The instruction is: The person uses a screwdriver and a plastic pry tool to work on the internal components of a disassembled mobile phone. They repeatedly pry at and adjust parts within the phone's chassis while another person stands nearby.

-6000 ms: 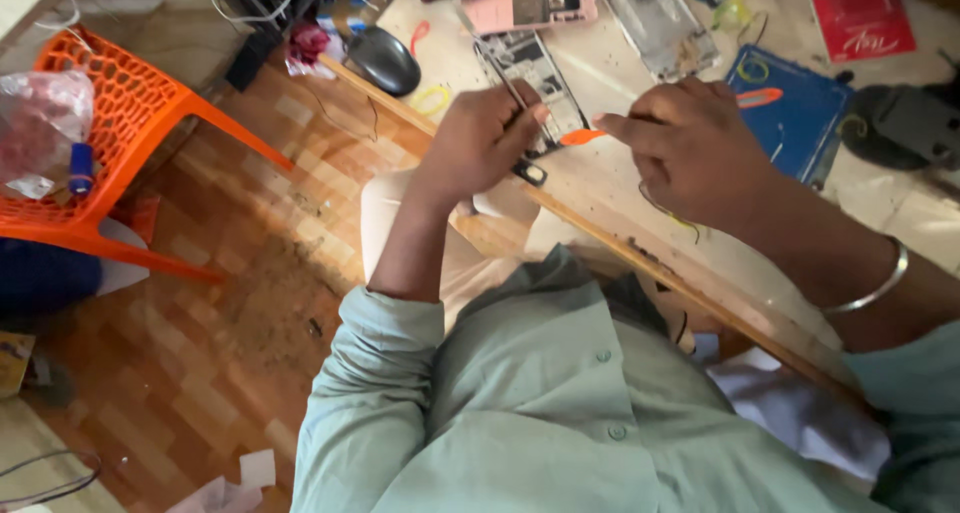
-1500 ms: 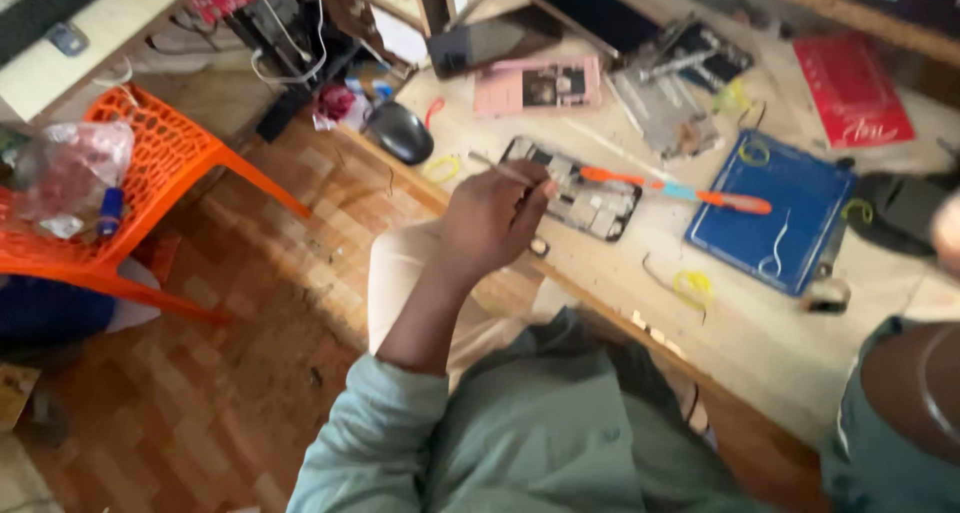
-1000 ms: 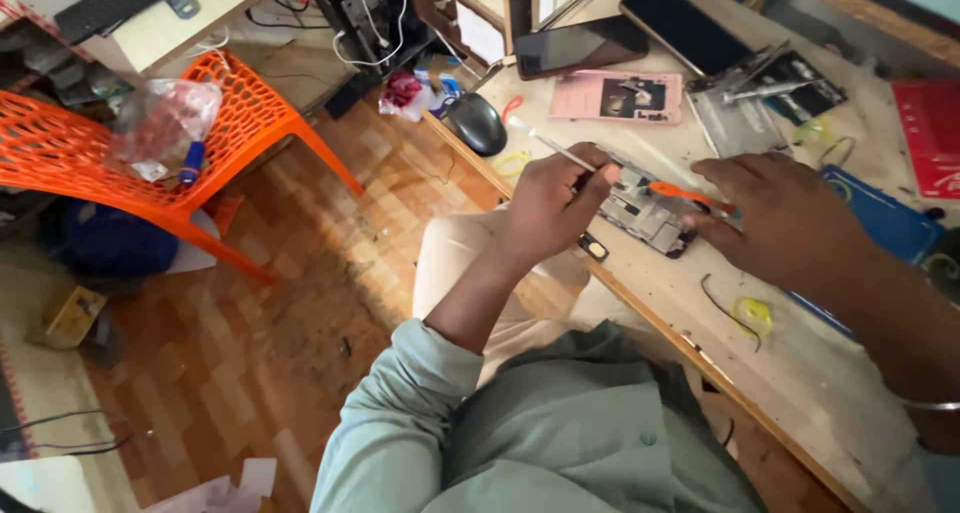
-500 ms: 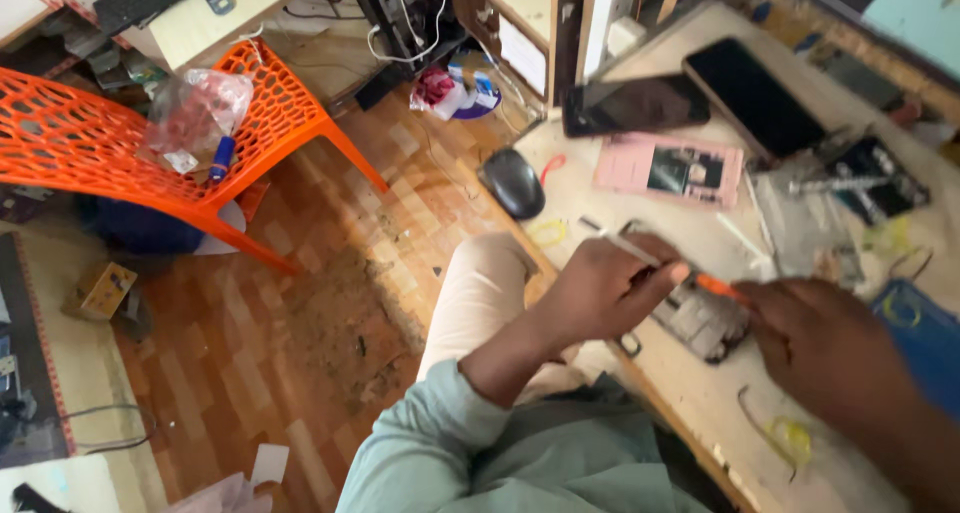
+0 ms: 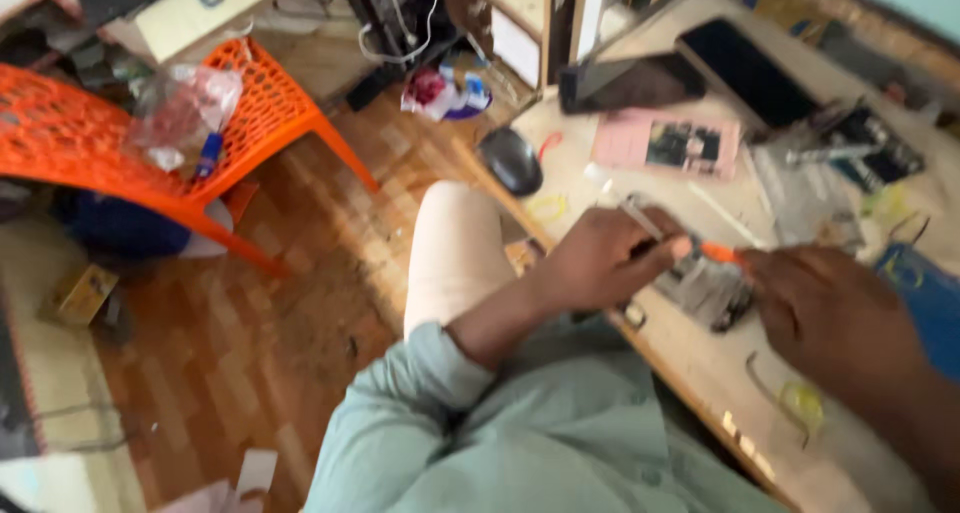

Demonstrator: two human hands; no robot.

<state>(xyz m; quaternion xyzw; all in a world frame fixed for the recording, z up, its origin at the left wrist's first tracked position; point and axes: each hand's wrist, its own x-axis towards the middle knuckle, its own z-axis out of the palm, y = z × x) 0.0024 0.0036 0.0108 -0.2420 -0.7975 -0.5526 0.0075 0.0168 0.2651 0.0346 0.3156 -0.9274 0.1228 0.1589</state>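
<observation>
The left hand (image 5: 600,263) pinches thin silver metal tweezers (image 5: 640,218), fingers closed tight around them. The right hand (image 5: 830,313) grips a small orange-handled screwdriver (image 5: 718,254). Just under both sets of fingers lies a flat opened phone with bare grey parts (image 5: 705,288). It looks light, stiff and easy to break, so hold its edges.

One orange chair (image 5: 150,153), one computer mouse (image 5: 510,160), two dark phones (image 5: 630,81), one opened phone (image 5: 705,288).
</observation>
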